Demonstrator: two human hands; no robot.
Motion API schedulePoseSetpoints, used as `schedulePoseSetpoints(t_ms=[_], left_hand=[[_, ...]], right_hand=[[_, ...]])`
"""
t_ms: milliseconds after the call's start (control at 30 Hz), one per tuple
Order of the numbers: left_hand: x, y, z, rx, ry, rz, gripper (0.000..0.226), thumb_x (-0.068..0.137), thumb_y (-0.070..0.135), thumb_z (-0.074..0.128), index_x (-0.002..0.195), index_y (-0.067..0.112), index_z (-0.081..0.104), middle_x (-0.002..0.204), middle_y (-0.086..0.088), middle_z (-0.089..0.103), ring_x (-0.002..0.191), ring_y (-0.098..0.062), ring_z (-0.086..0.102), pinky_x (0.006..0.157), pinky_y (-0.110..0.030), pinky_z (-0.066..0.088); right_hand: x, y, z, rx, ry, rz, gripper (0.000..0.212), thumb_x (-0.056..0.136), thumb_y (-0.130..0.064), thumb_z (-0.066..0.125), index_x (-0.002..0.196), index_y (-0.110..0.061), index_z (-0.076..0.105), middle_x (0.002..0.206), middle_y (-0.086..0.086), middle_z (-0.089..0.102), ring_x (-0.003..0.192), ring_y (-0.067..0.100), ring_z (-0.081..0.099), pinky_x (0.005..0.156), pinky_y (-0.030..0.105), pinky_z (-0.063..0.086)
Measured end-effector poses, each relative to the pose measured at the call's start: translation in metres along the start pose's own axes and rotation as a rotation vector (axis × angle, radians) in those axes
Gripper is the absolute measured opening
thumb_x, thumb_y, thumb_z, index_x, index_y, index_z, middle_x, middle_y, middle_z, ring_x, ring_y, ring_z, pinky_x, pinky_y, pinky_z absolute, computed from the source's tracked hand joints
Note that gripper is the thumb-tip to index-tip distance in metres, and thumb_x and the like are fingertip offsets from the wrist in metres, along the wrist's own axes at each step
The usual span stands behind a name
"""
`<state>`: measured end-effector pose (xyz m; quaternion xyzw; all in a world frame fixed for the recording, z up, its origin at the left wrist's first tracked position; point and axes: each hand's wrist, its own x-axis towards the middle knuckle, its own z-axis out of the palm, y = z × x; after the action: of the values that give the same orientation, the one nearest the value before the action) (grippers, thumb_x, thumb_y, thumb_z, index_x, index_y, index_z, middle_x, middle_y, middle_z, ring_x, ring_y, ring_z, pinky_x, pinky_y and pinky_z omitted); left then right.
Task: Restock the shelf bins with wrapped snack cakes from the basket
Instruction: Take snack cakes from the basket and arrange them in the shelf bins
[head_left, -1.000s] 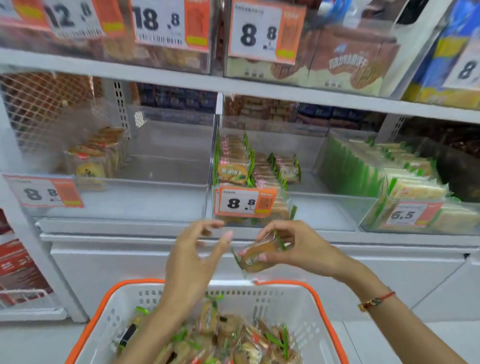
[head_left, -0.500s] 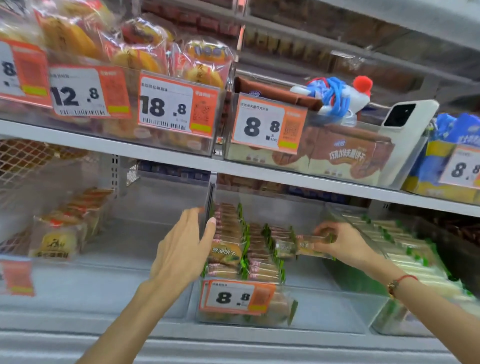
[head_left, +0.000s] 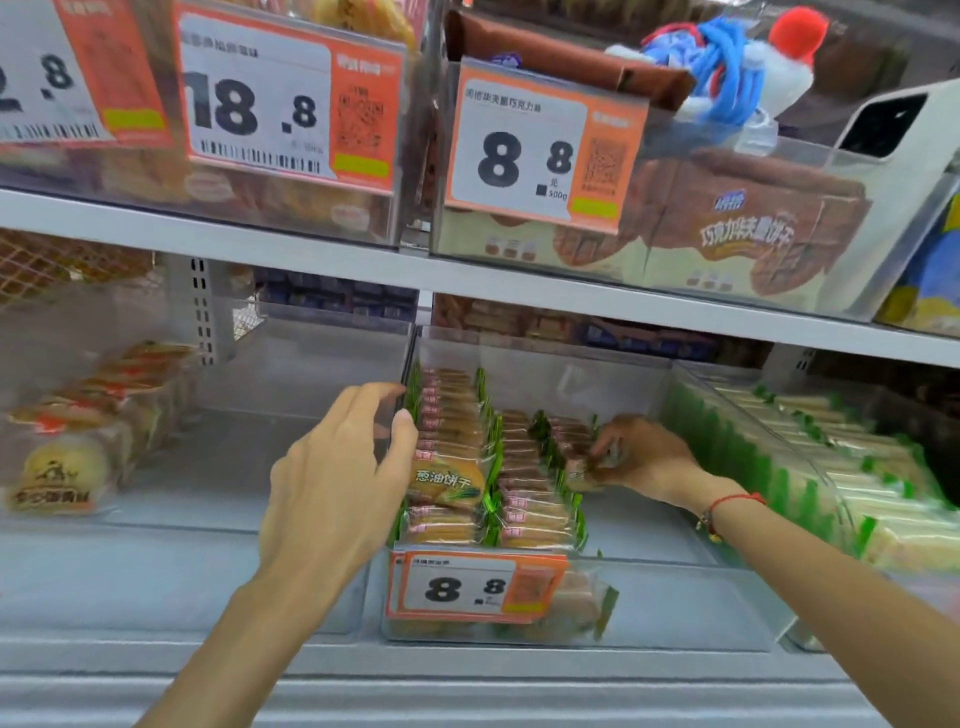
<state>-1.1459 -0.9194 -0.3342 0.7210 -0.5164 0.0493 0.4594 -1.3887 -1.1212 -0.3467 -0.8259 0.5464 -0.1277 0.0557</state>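
Pinching a wrapped snack cake (head_left: 582, 470), the right hand (head_left: 641, 457) is reaching into the clear bin (head_left: 623, 613); the left hand (head_left: 337, 483) is hovering relaxed, holding nothing.

Two hands: a left hand (head_left: 337, 483) and a right hand (head_left: 641, 457). Four price tags: a cut-off one (head_left: 78, 73), one reading 18.8 (head_left: 291, 98) and two reading 8.8 (head_left: 545, 150) (head_left: 478, 587). Three rows of green-edged snack cakes (head_left: 452, 415) in the middle bin (head_left: 675, 608). One red bracelet (head_left: 727, 506).
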Motion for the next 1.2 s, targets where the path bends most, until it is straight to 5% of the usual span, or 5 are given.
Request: schedulePoseSetpoints(t_ms=[233, 367, 667, 1000, 1200], left_hand=[[0.000, -0.002, 0.001, 0.004, -0.012, 0.011, 0.028, 0.098, 0.039, 0.037, 0.121, 0.033, 0.052, 0.100, 0.020, 0.047, 0.082, -0.011, 0.046, 0.073, -0.032, 0.034], [0.000, -0.002, 0.001, -0.007, -0.016, 0.014, 0.028, 0.097, 0.040, 0.037, 0.121, 0.034, 0.051, 0.104, 0.019, 0.051, 0.082, -0.009, 0.046, 0.074, -0.031, 0.033], [0.000, -0.004, 0.002, -0.015, -0.018, 0.008, 0.027, 0.098, 0.040, 0.037, 0.119, 0.033, 0.052, 0.107, 0.015, 0.055, 0.081, -0.011, 0.046, 0.072, -0.032, 0.034], [0.000, -0.003, 0.002, -0.029, -0.017, 0.016, 0.025, 0.098, 0.040, 0.036, 0.117, 0.034, 0.052, 0.101, 0.021, 0.047, 0.081, -0.007, 0.046, 0.074, -0.030, 0.033], [0.001, -0.005, 0.003, -0.031, -0.003, 0.015, 0.026, 0.098, 0.040, 0.036, 0.117, 0.033, 0.053, 0.102, 0.017, 0.053, 0.081, -0.008, 0.047, 0.072, -0.030, 0.035]], right_hand=[[0.002, -0.010, 0.004, -0.019, 0.050, -0.017, 0.032, 0.076, -0.029, 0.079, 0.101, -0.031, 0.059, 0.112, -0.005, 0.058, 0.104, 0.020, 0.055, 0.090, 0.036, 0.050], [0.002, -0.010, 0.008, 0.119, 0.019, 0.101, 0.056, 0.074, -0.024, 0.080, 0.123, -0.020, 0.052, 0.122, 0.004, 0.055, 0.109, 0.026, 0.055, 0.090, 0.031, 0.046], [0.002, -0.012, 0.011, 0.138, -0.075, 0.122, 0.048, 0.078, -0.025, 0.078, 0.121, -0.015, 0.059, 0.123, 0.007, 0.059, 0.111, 0.024, 0.056, 0.085, 0.023, 0.042], [0.000, -0.020, 0.011, -0.328, 0.010, -0.102, 0.049, 0.085, -0.039, 0.069, 0.130, -0.030, 0.050, 0.128, -0.001, 0.051, 0.115, 0.025, 0.054, 0.089, 0.035, 0.049], [0.001, -0.024, 0.005, -0.178, -0.050, -0.040, 0.047, 0.080, -0.033, 0.074, 0.124, -0.029, 0.054, 0.127, -0.001, 0.052, 0.111, 0.025, 0.055, 0.091, 0.034, 0.049]])
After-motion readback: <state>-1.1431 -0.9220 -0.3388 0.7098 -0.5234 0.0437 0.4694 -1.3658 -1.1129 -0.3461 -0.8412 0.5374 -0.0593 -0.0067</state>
